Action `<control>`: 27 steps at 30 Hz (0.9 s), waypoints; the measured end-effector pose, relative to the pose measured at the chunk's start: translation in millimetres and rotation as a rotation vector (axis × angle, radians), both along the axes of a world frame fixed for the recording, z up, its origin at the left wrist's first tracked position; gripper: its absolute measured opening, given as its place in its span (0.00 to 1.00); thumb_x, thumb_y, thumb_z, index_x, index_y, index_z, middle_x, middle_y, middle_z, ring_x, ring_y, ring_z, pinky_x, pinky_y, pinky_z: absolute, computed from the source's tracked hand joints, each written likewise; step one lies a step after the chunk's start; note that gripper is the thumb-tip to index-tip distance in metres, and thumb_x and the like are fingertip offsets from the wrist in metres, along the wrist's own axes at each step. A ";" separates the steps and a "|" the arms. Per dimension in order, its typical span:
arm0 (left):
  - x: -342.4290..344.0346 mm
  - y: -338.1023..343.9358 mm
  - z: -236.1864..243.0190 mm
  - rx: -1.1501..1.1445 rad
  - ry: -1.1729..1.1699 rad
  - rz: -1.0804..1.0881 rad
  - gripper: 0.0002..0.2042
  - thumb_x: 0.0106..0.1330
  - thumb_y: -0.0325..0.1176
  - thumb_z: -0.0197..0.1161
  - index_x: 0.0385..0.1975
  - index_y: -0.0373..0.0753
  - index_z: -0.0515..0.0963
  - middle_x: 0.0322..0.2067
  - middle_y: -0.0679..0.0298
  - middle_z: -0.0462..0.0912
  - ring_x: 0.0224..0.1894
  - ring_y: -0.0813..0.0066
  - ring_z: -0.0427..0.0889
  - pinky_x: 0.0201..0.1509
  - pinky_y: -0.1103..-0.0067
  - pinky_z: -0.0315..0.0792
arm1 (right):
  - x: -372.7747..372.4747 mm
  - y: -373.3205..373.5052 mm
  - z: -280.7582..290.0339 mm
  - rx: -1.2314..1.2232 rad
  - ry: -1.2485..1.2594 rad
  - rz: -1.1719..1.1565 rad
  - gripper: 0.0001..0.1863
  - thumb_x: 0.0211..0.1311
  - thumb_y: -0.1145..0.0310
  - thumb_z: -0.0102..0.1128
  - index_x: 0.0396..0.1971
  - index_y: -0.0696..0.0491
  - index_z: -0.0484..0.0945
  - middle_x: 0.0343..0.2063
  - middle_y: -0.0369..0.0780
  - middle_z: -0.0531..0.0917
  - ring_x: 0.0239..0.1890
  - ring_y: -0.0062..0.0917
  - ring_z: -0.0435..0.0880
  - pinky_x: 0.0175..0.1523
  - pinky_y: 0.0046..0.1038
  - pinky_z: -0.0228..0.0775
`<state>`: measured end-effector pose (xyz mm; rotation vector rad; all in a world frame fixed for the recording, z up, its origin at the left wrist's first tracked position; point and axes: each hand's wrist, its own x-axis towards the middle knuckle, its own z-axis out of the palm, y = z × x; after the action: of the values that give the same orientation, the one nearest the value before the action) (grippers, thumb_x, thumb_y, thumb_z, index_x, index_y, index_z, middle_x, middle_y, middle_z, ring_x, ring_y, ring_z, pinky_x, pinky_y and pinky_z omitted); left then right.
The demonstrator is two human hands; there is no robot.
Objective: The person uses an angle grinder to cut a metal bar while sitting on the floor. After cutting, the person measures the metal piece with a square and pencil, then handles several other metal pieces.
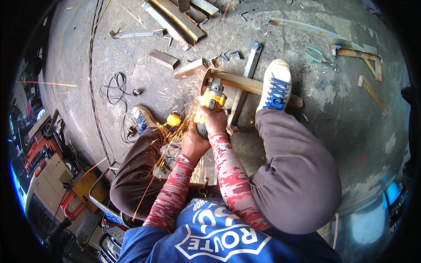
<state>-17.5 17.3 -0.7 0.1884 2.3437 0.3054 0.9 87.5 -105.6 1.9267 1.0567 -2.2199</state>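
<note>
My right hand point(212, 120) grips the yellow and black angle grinder point(214, 98), with my left hand point(195, 140) wrapped round its rear. The cutting disc point(205, 83) meets a long rusty metal bar point(237, 83), and orange sparks spray down past my hands and left leg. That bar lies crossways over another metal bar point(251, 62), with my right shoe point(274, 87) on it. A loose yellow piece point(173, 119), apparently plastic, sits just left of the grinder.
Steel offcuts point(163, 58) and longer bars point(175, 22) lie ahead on the concrete. Green-handled pliers point(313, 56) and rusty angle pieces point(368, 92) are at right. Black cables point(118, 85) run along the left, beside a cluttered area with machinery and a yellow box point(90, 188).
</note>
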 end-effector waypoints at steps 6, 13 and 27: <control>-1.1 0.9 3.1 0.012 -0.004 -0.002 0.40 0.49 0.57 0.81 0.49 0.25 0.76 0.36 0.35 0.87 0.42 0.37 0.89 0.47 0.54 0.83 | 1.9 -4.1 -3.7 0.005 -0.003 -0.010 0.26 0.46 0.52 0.80 0.38 0.59 0.88 0.34 0.45 0.92 0.39 0.36 0.92 0.49 0.38 0.81; -0.4 1.2 8.2 0.001 -0.017 0.014 0.40 0.50 0.57 0.81 0.50 0.25 0.76 0.36 0.35 0.88 0.43 0.37 0.89 0.48 0.54 0.83 | -0.3 -0.4 8.0 -0.022 -0.031 -0.003 0.21 0.49 0.58 0.79 0.37 0.59 0.88 0.33 0.41 0.91 0.36 0.30 0.91 0.45 0.34 0.81; 6.8 -10.7 3.7 -0.017 0.019 -0.008 0.38 0.52 0.59 0.78 0.50 0.28 0.77 0.35 0.34 0.87 0.41 0.37 0.89 0.47 0.52 0.82 | 5.2 -10.8 7.0 -0.038 -0.018 -0.042 0.22 0.48 0.54 0.78 0.34 0.59 0.89 0.29 0.43 0.91 0.34 0.34 0.92 0.43 0.37 0.80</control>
<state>-10.6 6.6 3.0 0.1927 2.3630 0.2804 6.1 76.7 -98.6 1.9686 0.9736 -2.2222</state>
